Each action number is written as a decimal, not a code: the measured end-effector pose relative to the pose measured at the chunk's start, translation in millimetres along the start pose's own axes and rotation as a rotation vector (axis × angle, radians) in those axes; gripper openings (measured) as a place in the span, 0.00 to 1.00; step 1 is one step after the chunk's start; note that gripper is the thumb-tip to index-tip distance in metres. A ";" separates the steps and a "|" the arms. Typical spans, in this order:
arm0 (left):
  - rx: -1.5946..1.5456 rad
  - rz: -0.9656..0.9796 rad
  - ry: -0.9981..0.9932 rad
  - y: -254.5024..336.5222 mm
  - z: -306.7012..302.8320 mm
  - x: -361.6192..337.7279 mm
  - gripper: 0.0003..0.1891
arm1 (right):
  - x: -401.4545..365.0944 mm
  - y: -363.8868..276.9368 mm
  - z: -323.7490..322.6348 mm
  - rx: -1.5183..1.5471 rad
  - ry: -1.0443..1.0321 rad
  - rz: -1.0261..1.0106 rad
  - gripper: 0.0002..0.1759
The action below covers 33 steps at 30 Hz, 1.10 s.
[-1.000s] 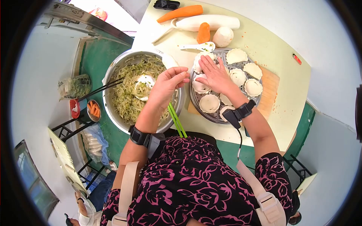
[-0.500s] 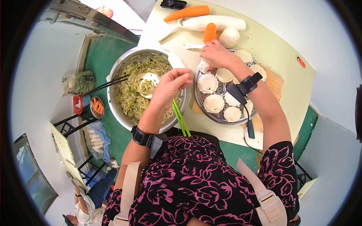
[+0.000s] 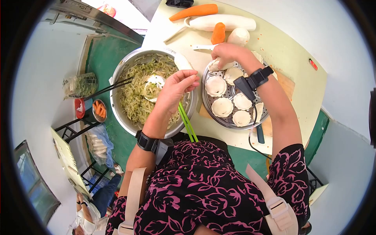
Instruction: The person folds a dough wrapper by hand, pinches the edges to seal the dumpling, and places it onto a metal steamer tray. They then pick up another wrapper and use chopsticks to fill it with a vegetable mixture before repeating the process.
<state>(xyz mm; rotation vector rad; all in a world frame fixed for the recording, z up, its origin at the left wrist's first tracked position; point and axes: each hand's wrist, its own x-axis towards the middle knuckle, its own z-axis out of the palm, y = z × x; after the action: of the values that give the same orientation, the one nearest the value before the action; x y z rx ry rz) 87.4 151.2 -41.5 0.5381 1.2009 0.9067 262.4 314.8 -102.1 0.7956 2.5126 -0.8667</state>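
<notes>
My right hand (image 3: 230,54) reaches over the far left part of a round perforated steamer tray (image 3: 204,102). Its fingers pinch a pale dough cup (image 3: 215,65) at the tray's edge, partly hidden by the hand. Several other dough cups with crimped rims (image 3: 216,86) sit on the tray. My left hand (image 3: 178,87) hovers over the right rim of a large metal bowl (image 3: 114,107); its thumb and fingers are drawn together, nothing visible in them. Shredded green-white filling (image 3: 135,100) lies in the bowl, with a white spoon-like thing (image 3: 156,83) in it. Green chopsticks (image 3: 188,123) show below my left hand.
Behind the tray lie a long white radish (image 3: 223,23), a carrot (image 3: 194,12), a carrot piece (image 3: 218,33) and a cut radish piece (image 3: 239,37). A wooden board (image 3: 286,88) is under the tray. Dark chopsticks (image 3: 109,88) cross the bowl's left rim. A person (image 3: 88,215) sits lower left.
My right hand has shifted slightly nearer and right, its fingers now lower over the dough cup at the tray's far left edge. My left hand has barely moved.
</notes>
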 end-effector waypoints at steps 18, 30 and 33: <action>-0.004 -0.028 -0.010 -0.6 -0.8 5.6 0.10 | -19.0 -8.9 19.1 0.051 0.367 -0.152 0.14; 0.009 -0.036 -0.043 -0.3 3.6 7.6 0.12 | -62.0 -45.8 99.9 -0.224 0.606 0.167 0.39; 0.010 -0.031 -0.038 0.8 3.6 7.8 0.12 | -55.6 -44.8 100.8 -0.224 0.609 0.203 0.38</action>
<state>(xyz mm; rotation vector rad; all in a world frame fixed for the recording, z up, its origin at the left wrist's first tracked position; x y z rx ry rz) 91.2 158.5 -44.2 0.5416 1.1766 0.8613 293.2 198.4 -129.6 1.3667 2.8860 -0.2874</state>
